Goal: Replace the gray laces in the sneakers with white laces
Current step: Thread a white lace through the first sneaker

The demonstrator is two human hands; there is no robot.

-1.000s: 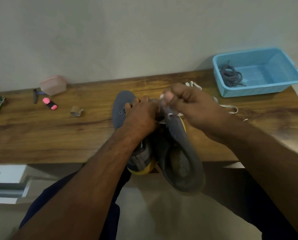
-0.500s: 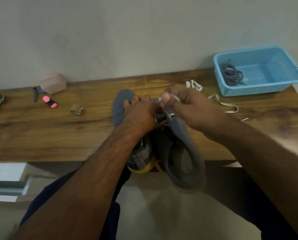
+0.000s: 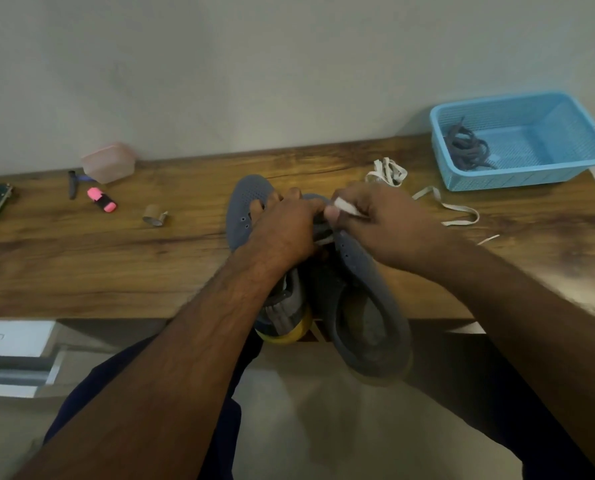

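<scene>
Wooden tabletop (image 3: 81,258) against a plain grey wall; I sit at its near edge with both gray sneakers (image 3: 368,306) in front of me, heels overhanging toward my lap. Blue plastic basket (image 3: 517,174) at far right holds the removed gray laces (image 3: 467,147). Loose white lace (image 3: 441,206) trails on the table between basket and shoes.

Step in hand, as I judge it: threading white lace through the front eyelets of the right-hand sneaker. Gray laces look fully out, so roughly mid-task.

My right hand (image 3: 382,226), forearm angled in from the right, pinches the white lace end (image 3: 346,206) between thumb and forefinger just above the eyelet rows. My left hand (image 3: 285,230) is curled round the sneaker's upper near the toe, steadying it; fingertips hidden, so exact grip unclear.

Next move calls for aiming the tip into an eyelet and pulling slack through without twisting the flat lace.
</scene>
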